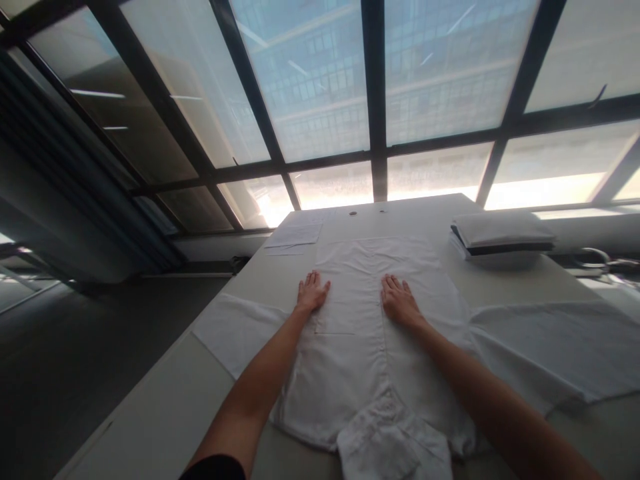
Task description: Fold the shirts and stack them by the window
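Observation:
A white button-up shirt [345, 367] lies front side up on the table, its collar towards me and its hem at the far end. One sleeve spreads out to the left and the other to the right. My left hand [313, 292] rests flat on the shirt's left edge, fingers stretched out. Near the button line, my right hand [400, 299] lies palm down on the cloth with its fingers extended. Neither hand grips anything. Small wrinkles run across the fabric beyond the hands.
The white table [150, 407] reaches towards large windows [305, 73]. Folded white and black cloth [503, 233] is stacked at the right. Paper sheets [295, 235] lie at the far left. A metal-framed object [595, 259] shows at the right edge, and a dark curtain [95, 167] hangs left.

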`<move>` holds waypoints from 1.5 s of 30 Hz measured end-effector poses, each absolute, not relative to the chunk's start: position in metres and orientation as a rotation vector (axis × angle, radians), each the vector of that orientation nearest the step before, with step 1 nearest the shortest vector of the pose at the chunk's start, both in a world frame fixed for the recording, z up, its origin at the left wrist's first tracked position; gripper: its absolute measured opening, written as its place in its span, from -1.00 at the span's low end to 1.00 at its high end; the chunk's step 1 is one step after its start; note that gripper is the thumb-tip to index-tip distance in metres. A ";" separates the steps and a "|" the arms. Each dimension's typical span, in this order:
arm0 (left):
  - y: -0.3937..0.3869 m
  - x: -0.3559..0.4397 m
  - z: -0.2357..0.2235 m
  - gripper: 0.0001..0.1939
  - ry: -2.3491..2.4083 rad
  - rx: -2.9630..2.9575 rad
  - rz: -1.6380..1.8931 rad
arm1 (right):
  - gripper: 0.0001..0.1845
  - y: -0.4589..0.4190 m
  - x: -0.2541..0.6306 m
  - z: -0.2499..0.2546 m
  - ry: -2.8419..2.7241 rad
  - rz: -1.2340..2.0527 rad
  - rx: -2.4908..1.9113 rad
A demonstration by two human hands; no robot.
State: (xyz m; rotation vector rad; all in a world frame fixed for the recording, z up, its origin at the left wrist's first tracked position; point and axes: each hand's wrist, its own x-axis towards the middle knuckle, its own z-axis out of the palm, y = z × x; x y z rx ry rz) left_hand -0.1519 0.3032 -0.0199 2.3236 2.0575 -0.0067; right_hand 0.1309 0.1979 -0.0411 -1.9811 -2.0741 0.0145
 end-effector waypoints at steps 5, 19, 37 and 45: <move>0.297 -0.141 -0.009 -0.25 2.194 2.251 -0.002 | -0.39 0.197 0.129 -0.038 -2.063 0.037 -1.977; 0.217 -0.014 -0.031 -0.40 1.437 2.809 0.129 | -0.38 0.195 0.129 -0.034 -2.099 0.049 -1.962; 0.213 -0.018 -0.027 -0.39 1.447 2.786 0.137 | -0.28 0.263 0.185 -0.033 -2.130 0.112 -2.047; 0.213 -0.017 -0.027 -0.38 1.437 2.741 0.127 | -0.25 0.306 0.255 -0.041 -1.939 0.099 -2.277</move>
